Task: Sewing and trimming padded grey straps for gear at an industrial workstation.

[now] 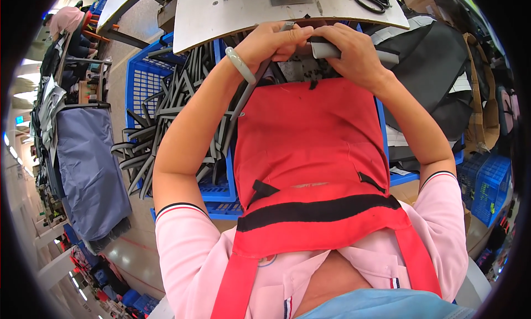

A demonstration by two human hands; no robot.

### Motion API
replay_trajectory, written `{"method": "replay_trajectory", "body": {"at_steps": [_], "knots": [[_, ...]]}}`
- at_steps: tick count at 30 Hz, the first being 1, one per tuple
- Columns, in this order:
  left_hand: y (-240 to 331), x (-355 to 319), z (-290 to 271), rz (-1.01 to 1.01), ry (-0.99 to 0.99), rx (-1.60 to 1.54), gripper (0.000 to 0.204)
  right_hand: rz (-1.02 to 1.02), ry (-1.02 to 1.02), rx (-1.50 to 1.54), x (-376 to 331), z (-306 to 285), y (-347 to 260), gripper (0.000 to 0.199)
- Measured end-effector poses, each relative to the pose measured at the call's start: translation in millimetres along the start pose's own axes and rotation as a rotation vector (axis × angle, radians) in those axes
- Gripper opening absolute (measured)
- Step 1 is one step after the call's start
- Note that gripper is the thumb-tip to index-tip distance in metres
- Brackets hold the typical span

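L grip (pixel 276 42): closed on 1 long grey strip (pixel 240 106) | R grip (pixel 351 53): closed on 1 grey pc (pixel 325 50); can't tell if same pc | both at near edge of 1 white surface (pixel 249 12) | 1 blue crate (pixel 133 78) to L, w/ many loose strips (pixel 185 89), uncountable

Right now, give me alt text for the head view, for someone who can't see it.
A person's left hand and right hand come together at a white table's edge, gripping gray strip material, in front of a red apron. To the left, a blue crate holds many gray strips; dark sheets lie at right.
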State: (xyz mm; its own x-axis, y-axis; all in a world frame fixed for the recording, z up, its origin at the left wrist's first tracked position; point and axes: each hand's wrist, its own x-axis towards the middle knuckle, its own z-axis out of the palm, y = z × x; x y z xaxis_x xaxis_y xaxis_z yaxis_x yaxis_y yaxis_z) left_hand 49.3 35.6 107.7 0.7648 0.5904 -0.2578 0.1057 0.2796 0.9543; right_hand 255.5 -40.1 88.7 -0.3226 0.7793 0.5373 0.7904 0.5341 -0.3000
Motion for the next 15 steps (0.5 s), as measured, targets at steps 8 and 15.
{"method": "replay_trajectory", "body": {"at_steps": [8, 15], "knots": [[-13.0, 29.1, 27.5, 0.189, 0.36, 0.365, 0.036, -0.47, -0.213, 0.152, -19.3, 41.9, -78.3, 0.017], [-41.8, 54.5, 68.2, 0.297, 0.168, 0.698, 0.036, -0.069, -0.405, 0.274, -30.5, 125.5, -61.6, 0.032]]}}
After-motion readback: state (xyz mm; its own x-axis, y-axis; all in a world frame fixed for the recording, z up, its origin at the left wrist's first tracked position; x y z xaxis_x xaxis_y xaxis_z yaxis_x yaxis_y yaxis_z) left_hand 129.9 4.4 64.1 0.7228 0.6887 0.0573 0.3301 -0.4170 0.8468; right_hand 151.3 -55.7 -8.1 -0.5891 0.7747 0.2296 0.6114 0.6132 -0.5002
